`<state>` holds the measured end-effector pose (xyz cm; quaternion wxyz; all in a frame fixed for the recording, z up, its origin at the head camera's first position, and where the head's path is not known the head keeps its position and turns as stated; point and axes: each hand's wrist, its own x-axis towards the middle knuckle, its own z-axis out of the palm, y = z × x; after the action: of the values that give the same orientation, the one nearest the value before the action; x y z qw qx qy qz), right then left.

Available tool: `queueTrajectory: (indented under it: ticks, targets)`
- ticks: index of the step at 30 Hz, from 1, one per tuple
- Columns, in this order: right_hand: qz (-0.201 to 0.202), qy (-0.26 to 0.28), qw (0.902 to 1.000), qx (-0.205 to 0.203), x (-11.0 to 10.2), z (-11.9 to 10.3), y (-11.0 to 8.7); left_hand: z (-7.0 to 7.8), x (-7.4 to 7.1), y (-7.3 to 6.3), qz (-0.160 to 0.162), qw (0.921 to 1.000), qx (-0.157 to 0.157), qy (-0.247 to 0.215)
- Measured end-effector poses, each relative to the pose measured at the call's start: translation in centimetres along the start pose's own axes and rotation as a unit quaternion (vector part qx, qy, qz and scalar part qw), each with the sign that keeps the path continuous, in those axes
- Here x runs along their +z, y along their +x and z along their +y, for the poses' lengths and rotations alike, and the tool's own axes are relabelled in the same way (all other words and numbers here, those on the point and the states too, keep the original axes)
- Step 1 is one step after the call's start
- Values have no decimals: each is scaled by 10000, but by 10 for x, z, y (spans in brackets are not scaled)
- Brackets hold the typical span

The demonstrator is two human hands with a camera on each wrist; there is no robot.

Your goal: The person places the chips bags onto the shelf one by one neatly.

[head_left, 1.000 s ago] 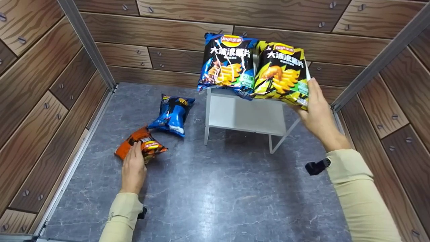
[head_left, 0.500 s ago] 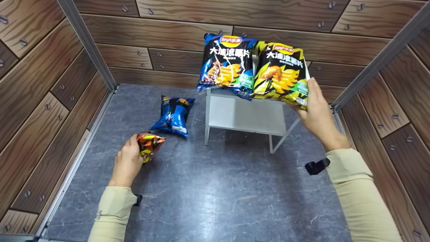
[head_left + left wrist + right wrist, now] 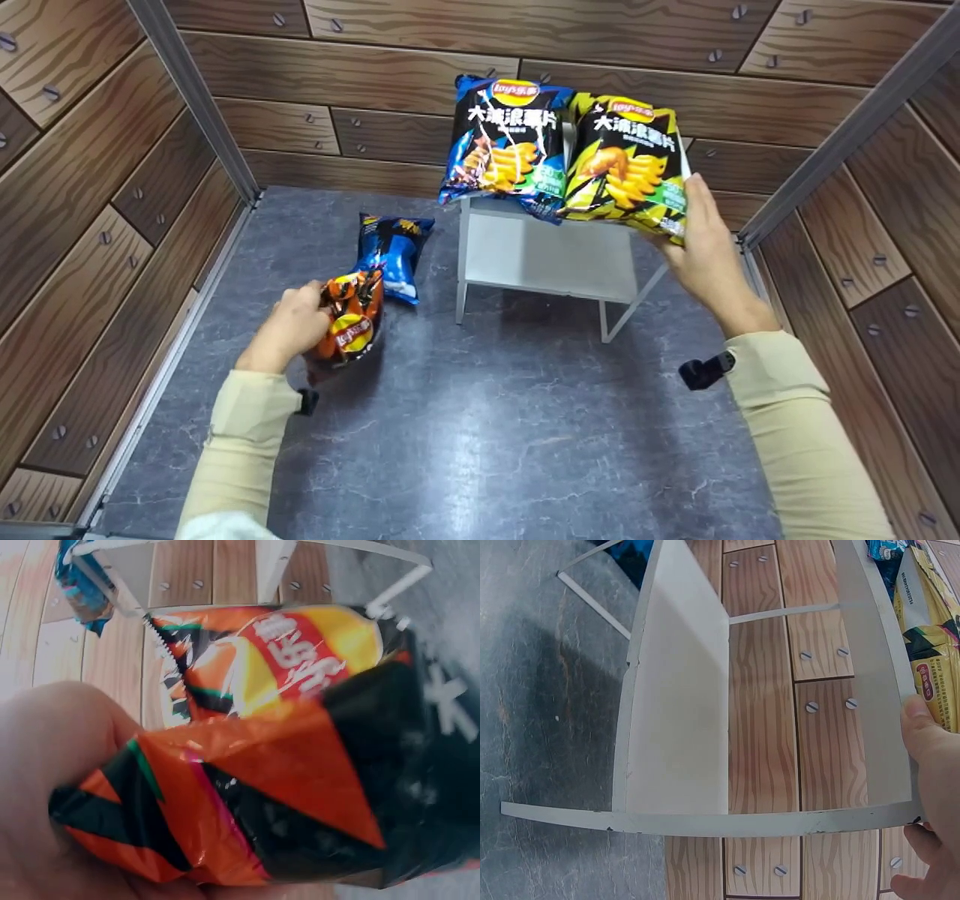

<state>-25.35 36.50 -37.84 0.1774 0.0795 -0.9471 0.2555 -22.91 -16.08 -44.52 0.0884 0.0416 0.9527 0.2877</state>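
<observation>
My left hand (image 3: 296, 324) grips an orange and black bag of chips (image 3: 351, 322) by its end, above the floor. In the left wrist view, the crumpled end of the bag (image 3: 247, 795) lies between thumb and fingers. My right hand (image 3: 709, 259) holds the right corner of a white two-tier rack (image 3: 551, 255). From the right wrist, the thumb (image 3: 917, 716) lies on the top edge beside a yellow bag of chips (image 3: 626, 169), and the fingers curl below. A blue bag of chips (image 3: 510, 139) stands left of the yellow one on the top tier.
Another blue chip bag (image 3: 394, 251) lies on the grey floor (image 3: 465, 420), partly behind the orange bag. Wood-patterned walls (image 3: 375, 67) enclose the space on the left, back and right, with metal posts (image 3: 199, 97) at the corners.
My left hand has gone from lying on the orange bag to gripping it, lifting and turning it so its logo shows. The floor's blue bag shifted slightly. My right hand has stayed put.
</observation>
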Motion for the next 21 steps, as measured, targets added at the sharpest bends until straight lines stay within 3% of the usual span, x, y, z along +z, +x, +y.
queueTrajectory:
  ticks: [6, 9, 13, 18, 21]
  targets:
    - [-42, -3, 10000, 51, 0, 0, 1, -5, 5, 20, -973, 9939, 116, -514]
    - [-50, -12, 10000, 55, -1, -1, 1, -8, 13, 27, -1492, 9830, -114, -1064]
    - [-113, 3, 9998, 137, -2, -1, 0, -11, 27, 35, -2080, 9609, -352, -1794]
    - [-164, -10, 9997, 162, -2, -1, -1, -15, 42, 46, -2436, 9442, -746, -2085]
    - [-180, -4, 9997, 185, -2, 0, -1, -18, 47, 54, -2525, 9439, -842, -1956]
